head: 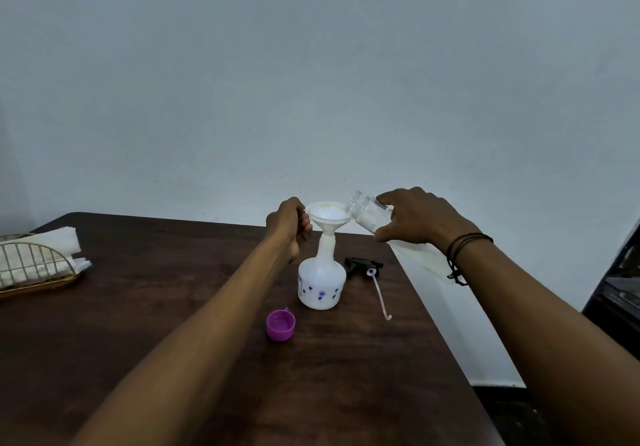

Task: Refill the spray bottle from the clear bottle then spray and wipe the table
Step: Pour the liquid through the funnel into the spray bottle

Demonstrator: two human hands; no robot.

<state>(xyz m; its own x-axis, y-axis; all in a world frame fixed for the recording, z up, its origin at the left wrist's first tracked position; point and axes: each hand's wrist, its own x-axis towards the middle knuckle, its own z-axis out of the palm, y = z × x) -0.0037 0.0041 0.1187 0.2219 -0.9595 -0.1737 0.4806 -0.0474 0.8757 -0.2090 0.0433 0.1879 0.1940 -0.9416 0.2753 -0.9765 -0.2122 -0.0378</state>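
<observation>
Two hands share the pour: right hand [420, 219] fingers wrap the tilted clear bottle [369, 215], mouth leftward over the funnel [329, 215] that left hand [289, 226] fingers pinch on the spray bottle [322, 281], near the desk's [138, 324] far right edge.

Dim, soft indoor light with wide-angle bending

The scene is lit weakly and evenly; the wall [311, 65] is rendered grey-blue, darkening toward the corners. Faint shadows are cast on the dark table [138, 324]. Edges are curved by the lens, and detail is slightly softened
</observation>
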